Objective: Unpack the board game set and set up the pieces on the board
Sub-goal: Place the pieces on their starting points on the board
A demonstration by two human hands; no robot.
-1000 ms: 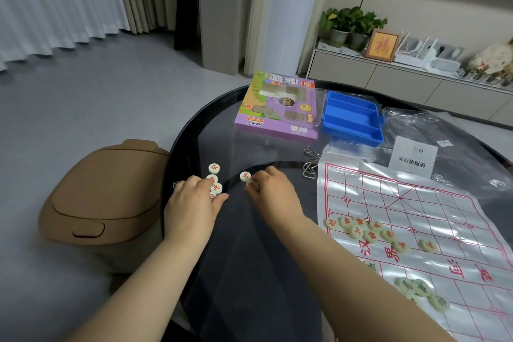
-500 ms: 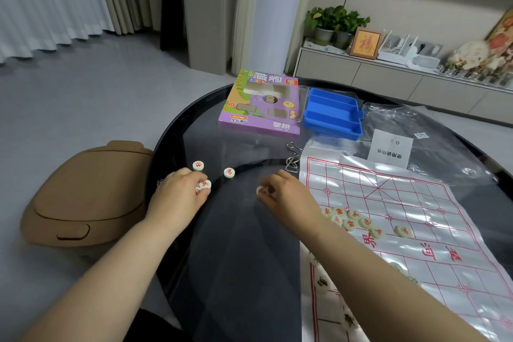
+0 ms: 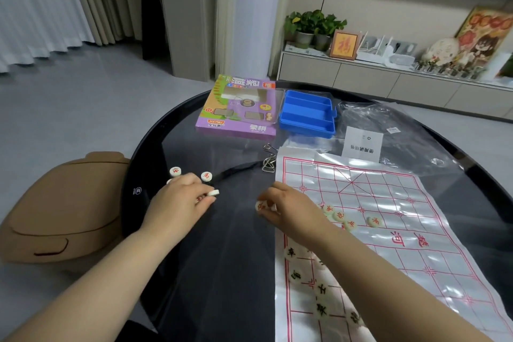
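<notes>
A white plastic board (image 3: 374,219) with a red grid lies on the right of the dark round table (image 3: 222,244). Several red-lettered round pieces (image 3: 337,215) sit near the board's middle; black-lettered pieces (image 3: 319,289) line its near left edge. My left hand (image 3: 183,200) is curled over red-lettered pieces on the bare table, one piece (image 3: 213,192) at its fingertips. Two loose red pieces (image 3: 175,171) (image 3: 206,175) lie just beyond it. My right hand (image 3: 286,207) pinches a red-lettered piece (image 3: 261,205) beside the board's left edge.
A purple game box (image 3: 238,108) and a blue tray (image 3: 306,114) stand at the table's far side. A metal wire puzzle (image 3: 268,159), a clear plastic bag (image 3: 394,133) and a paper slip (image 3: 362,143) lie behind the board. A tan bin (image 3: 63,205) stands on the floor at the left.
My right hand has carried a red piece rightward from the loose pieces to the board's left edge. My left hand stays over the loose pieces. The view shifted right.
</notes>
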